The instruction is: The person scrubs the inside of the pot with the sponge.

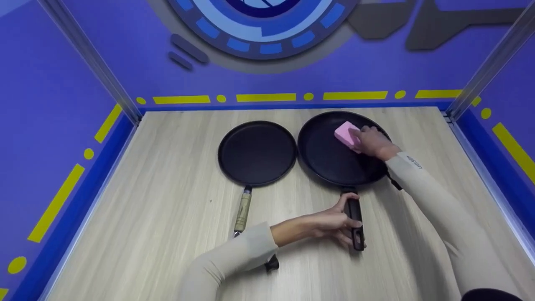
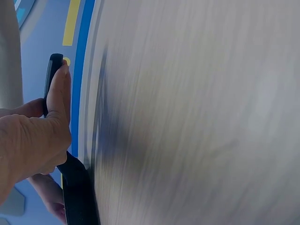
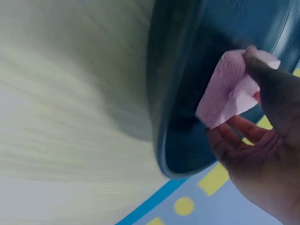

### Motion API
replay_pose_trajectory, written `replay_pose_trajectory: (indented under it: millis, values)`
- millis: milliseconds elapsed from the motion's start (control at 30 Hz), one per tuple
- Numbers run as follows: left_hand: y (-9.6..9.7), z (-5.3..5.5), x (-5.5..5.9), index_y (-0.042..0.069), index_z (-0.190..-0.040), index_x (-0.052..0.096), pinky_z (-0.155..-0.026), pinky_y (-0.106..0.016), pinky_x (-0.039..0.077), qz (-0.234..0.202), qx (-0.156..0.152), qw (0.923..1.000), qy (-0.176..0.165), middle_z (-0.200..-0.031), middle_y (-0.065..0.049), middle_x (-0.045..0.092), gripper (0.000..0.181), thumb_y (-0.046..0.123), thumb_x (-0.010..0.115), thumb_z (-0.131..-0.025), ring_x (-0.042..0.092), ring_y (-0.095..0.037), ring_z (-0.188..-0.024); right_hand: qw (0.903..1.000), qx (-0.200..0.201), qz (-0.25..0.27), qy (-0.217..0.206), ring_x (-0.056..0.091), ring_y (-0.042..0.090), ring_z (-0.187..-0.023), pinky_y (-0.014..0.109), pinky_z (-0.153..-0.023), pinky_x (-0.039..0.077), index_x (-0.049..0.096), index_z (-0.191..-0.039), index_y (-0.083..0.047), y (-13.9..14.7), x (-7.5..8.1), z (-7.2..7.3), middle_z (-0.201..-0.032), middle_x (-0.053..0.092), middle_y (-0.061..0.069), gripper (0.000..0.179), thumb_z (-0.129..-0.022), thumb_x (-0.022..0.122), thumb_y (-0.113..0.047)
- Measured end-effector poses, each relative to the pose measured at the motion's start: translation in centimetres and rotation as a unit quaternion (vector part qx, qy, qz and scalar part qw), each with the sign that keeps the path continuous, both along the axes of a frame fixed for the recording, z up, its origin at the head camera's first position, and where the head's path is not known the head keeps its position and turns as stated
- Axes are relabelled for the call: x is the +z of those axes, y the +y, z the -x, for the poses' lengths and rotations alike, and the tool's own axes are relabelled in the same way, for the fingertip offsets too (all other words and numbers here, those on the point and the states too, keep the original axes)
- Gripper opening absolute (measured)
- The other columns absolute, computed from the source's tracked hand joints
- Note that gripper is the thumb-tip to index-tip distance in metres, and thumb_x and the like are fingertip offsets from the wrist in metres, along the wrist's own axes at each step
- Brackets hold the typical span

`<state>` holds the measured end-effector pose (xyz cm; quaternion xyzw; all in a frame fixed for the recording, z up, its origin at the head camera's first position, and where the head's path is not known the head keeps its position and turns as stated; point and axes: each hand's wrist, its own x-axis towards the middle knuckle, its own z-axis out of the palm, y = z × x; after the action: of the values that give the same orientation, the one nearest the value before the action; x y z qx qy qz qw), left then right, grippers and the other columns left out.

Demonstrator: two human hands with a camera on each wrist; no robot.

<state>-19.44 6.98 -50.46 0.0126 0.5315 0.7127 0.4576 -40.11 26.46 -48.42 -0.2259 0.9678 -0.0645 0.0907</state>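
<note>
A large black frying pan (image 1: pixel 324 156) is at the right of the table. My left hand (image 1: pixel 332 223) grips its black handle (image 1: pixel 356 209), thumb near the pan end. In the left wrist view the same hand (image 2: pixel 35 140) is wrapped about the handle (image 2: pixel 54 65). My right hand (image 1: pixel 373 141) holds a pink sponge (image 1: pixel 345 132) against the inside of the pan. The right wrist view shows the sponge (image 3: pixel 224 91) pinched between thumb and fingers, bent under the thumb, close to the pan's wall (image 3: pixel 161 145).
A smaller, shallow black pan (image 1: pixel 257 152) lies left of the big one, rims nearly meeting. Its patterned handle (image 1: pixel 243 209) points toward me. A dark knob-like end (image 1: pixel 272 263) shows from under my left sleeve. Blue panels (image 1: pixel 267 79) wall in the wooden table (image 1: pixel 167 188).
</note>
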Motion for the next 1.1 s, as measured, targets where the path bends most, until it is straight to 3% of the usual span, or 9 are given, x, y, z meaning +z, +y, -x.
replay_pose_trajectory:
  millis: [100, 300, 400, 500, 600, 833, 967, 1100]
  values:
    - [0.1, 0.0, -0.1, 0.041, -0.136, 0.034, -0.096, -0.065, 0.051, 0.003, 0.006, 1.0000, 0.003, -0.099, -0.025, 0.060, 0.067, -0.009, 0.056, -0.097, 0.059, -0.063, -0.114, 0.9994, 0.034, -0.004, 0.002, 0.053, 0.058, -0.113, 0.068, -0.098, 0.046, 0.045, -0.147, -0.005, -0.9, 0.1, -1.3, -0.127, 0.054, 0.039, 0.061, -0.095, 0.071, -0.021]
    - [-0.1, -0.1, -0.1, 0.039, -0.138, 0.035, -0.093, -0.064, 0.053, 0.019, 0.005, 0.9996, 0.021, -0.101, -0.021, 0.060, 0.065, -0.006, 0.058, -0.097, 0.063, -0.060, -0.110, 0.9912, 0.133, 0.002, -0.003, 0.059, 0.046, -0.109, 0.060, -0.097, 0.051, 0.052, -0.147, -0.009, -3.9, 0.6, -5.4, -0.124, 0.060, 0.028, 0.063, -0.090, 0.077, -0.021]
    - [0.0, 0.0, -0.1, 0.040, -0.137, 0.035, -0.093, -0.063, 0.053, 0.015, 0.005, 0.9996, 0.021, -0.100, -0.021, 0.060, 0.065, -0.006, 0.057, -0.097, 0.062, -0.061, -0.110, 0.9871, 0.160, 0.004, -0.003, 0.061, 0.042, -0.105, 0.057, -0.093, 0.054, 0.054, -0.145, -0.008, -4.6, 1.0, -6.5, -0.119, 0.062, 0.025, 0.062, -0.089, 0.078, -0.021]
    - [0.1, 0.0, -0.2, 0.040, -0.138, 0.034, -0.093, -0.063, 0.053, 0.012, 0.004, 0.9997, 0.022, -0.097, -0.020, 0.061, 0.066, -0.006, 0.057, -0.097, 0.061, -0.062, -0.111, 0.9882, 0.152, 0.011, -0.009, 0.062, 0.040, -0.104, 0.056, -0.093, 0.054, 0.056, -0.143, -0.009, -4.1, 1.2, -6.2, -0.115, 0.062, 0.023, 0.064, -0.084, 0.081, -0.018]
    - [0.1, -0.1, -0.3, 0.041, -0.138, 0.035, -0.093, -0.062, 0.054, 0.017, 0.004, 0.9997, 0.020, -0.098, -0.019, 0.061, 0.066, -0.006, 0.058, -0.097, 0.062, -0.061, -0.110, 0.9934, 0.112, 0.009, -0.022, 0.061, 0.040, -0.105, 0.058, -0.094, 0.053, 0.055, -0.145, -0.010, -2.8, 1.2, -4.9, -0.117, 0.061, 0.024, 0.070, -0.081, 0.083, -0.016]
    - [0.1, 0.0, -0.2, 0.041, -0.139, 0.034, -0.095, -0.063, 0.052, 0.010, 0.001, 0.9998, 0.015, -0.098, -0.021, 0.059, 0.068, -0.007, 0.057, -0.097, 0.061, -0.061, -0.113, 0.9989, -0.002, -0.041, -0.021, 0.055, 0.055, -0.112, 0.068, -0.096, 0.048, 0.045, -0.141, 0.000, 0.5, 1.5, -1.8, -0.119, 0.054, 0.038, 0.056, -0.093, 0.069, -0.016]
    - [0.1, 0.0, -0.2, 0.042, -0.138, 0.034, -0.094, -0.062, 0.053, 0.013, -0.001, 0.9997, 0.019, -0.094, -0.021, 0.062, 0.067, -0.007, 0.057, -0.097, 0.062, -0.060, -0.112, 0.9983, -0.016, -0.051, -0.024, 0.053, 0.057, -0.111, 0.069, -0.095, 0.048, 0.043, -0.138, 0.003, 0.3, 1.3, -2.1, -0.117, 0.053, 0.041, 0.050, -0.096, 0.062, -0.016]
    - [0.2, 0.0, -0.1, 0.041, -0.137, 0.034, -0.093, -0.062, 0.054, 0.011, 0.002, 0.9998, 0.015, -0.090, -0.023, 0.064, 0.067, -0.007, 0.057, -0.097, 0.062, -0.061, -0.111, 0.9972, 0.030, -0.068, -0.009, 0.055, 0.056, -0.107, 0.068, -0.092, 0.050, 0.042, -0.140, 0.005, -1.4, 1.2, -4.1, -0.114, 0.054, 0.041, 0.053, -0.095, 0.062, -0.017]
